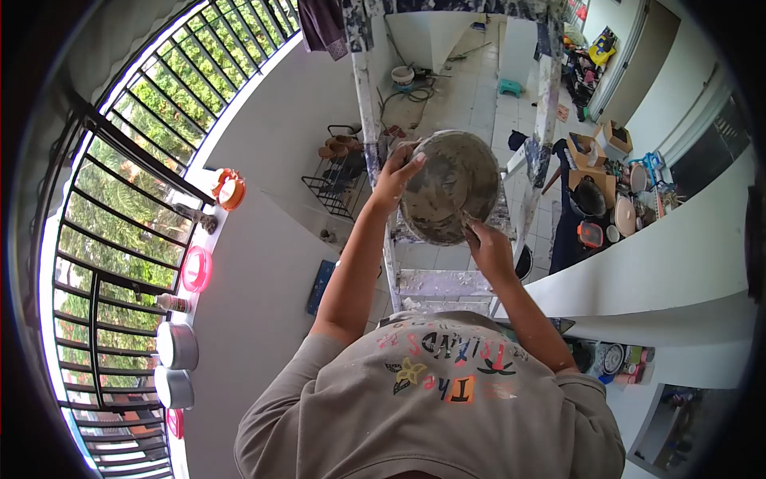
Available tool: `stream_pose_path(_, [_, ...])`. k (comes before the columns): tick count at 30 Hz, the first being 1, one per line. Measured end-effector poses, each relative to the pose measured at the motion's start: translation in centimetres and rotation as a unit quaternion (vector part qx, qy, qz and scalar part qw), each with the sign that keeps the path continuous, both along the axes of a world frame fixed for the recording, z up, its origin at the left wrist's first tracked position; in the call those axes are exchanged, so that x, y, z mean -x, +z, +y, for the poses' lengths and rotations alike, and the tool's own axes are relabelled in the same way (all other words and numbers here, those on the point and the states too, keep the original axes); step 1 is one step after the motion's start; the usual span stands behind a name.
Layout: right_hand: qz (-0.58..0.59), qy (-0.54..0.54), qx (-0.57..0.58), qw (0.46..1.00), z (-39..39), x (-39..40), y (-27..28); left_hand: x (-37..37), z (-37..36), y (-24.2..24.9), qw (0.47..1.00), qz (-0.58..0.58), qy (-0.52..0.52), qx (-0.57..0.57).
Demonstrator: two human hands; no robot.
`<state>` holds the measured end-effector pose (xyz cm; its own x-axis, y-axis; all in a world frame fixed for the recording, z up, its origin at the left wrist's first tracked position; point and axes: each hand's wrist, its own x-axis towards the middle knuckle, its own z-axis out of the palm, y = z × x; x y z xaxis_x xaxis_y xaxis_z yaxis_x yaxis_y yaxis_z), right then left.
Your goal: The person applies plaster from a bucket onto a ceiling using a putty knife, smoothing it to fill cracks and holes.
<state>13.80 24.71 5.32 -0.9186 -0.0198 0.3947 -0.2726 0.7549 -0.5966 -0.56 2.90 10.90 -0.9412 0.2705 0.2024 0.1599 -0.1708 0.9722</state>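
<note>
A round basin (pixel 479 164), its inside smeared with grey-brown plaster-like paste, is tipped toward me above the ladder. My left hand (pixel 399 172) grips its left rim, fingers closed over the edge. At the lower right of the basin, my right hand (pixel 491 249) is closed around a small trowel-like tool (pixel 466 217). The tool's end reaches into the paste, which coats it, so its exact shape is hard to make out. Behind and below the basin stands a paint-splattered ladder (pixel 443 282).
To the left, a ledge with black railings (pixel 144 172) holds metal pots (pixel 177 345) and a pink container (pixel 197 269). A wire rack (pixel 329 188) stands below. On the right are cardboard boxes (pixel 586 152) and a dark pan (pixel 589 198). A green stool (pixel 509 88) sits on the tiled floor.
</note>
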Motion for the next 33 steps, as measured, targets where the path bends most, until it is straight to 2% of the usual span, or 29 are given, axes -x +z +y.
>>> stream_pose_path(1, [0.005,0.023,-0.025,0.999,0.4,0.2,-0.6,-0.6,0.2,-0.2,1.000,0.004,0.008,0.008])
stream_pose_path(4, [0.033,0.003,0.033,0.999,0.5,0.1,0.1,-0.5,0.5,-0.2,0.999,0.012,0.012,0.027])
stream_pose_path(7, [0.002,-0.020,0.043,0.999,1.3,0.3,0.5,-0.3,1.5,0.7,0.998,0.033,0.027,0.037])
stream_pose_path(8, [-0.017,-0.027,0.005,0.999,2.0,0.5,0.4,-0.3,1.8,1.1,0.998,0.037,0.028,0.038])
stream_pose_path(11, [0.069,-0.022,-0.046,0.996,4.4,1.7,-1.0,1.6,2.5,0.2,0.991,0.091,0.018,0.093])
stream_pose_path(13, [-0.063,-0.042,-0.098,0.992,6.0,2.2,0.4,3.8,2.9,-0.3,0.990,0.068,-0.013,0.119])
stream_pose_path(15, [-0.145,-0.026,-0.127,0.981,7.0,2.3,2.6,4.5,2.9,0.7,0.985,0.045,-0.016,0.165])
stream_pose_path(17, [-0.081,0.011,-0.206,0.975,9.4,2.9,-1.2,5.1,3.7,2.3,0.975,0.041,-0.011,0.217])
stream_pose_path(18, [-0.045,0.024,-0.248,0.967,10.5,3.4,-2.2,5.5,4.0,2.3,0.970,0.083,0.007,0.229])
stream_pose_path(19, [-0.084,0.001,-0.175,0.981,10.0,3.0,-1.8,5.7,4.3,2.2,0.962,0.124,0.023,0.241])
stream_pose_path(20, [-0.079,-0.009,-0.168,0.983,9.6,2.7,-1.8,5.9,4.5,1.9,0.953,0.162,0.040,0.254])
stream_pose_path(21, [-0.076,-0.020,-0.158,0.984,9.2,2.4,-2.1,5.4,4.8,1.9,0.914,0.236,0.167,0.285])
stream_pose_path(23, [-0.098,-0.038,-0.154,0.983,8.1,1.7,-1.7,2.9,4.9,2.0,0.771,0.363,0.406,0.331])
stream_pose_path(24, [-0.118,-0.053,-0.149,0.980,7.1,1.2,-0.9,1.7,4.8,1.9,0.783,0.316,0.403,0.353])
stream_pose_path(27, [-0.136,-0.065,-0.128,0.980,6.3,0.6,-1.8,-3.0,4.9,0.9,0.841,0.269,0.374,0.285])
stream_pose_path(29, [-0.140,-0.064,-0.102,0.983,5.7,0.0,-1.6,-6.0,5.5,-0.9,0.815,0.400,0.318,0.273])
stream_pose_path(32, [-0.130,-0.058,-0.063,0.988,4.8,-1.1,-1.6,-8.2,5.5,-5.6,0.823,0.362,0.311,0.309])
stream_pose_path(33, [-0.122,-0.053,-0.058,0.989,4.8,-1.3,-1.6,-7.8,5.6,-6.3,0.825,0.369,0.326,0.279])
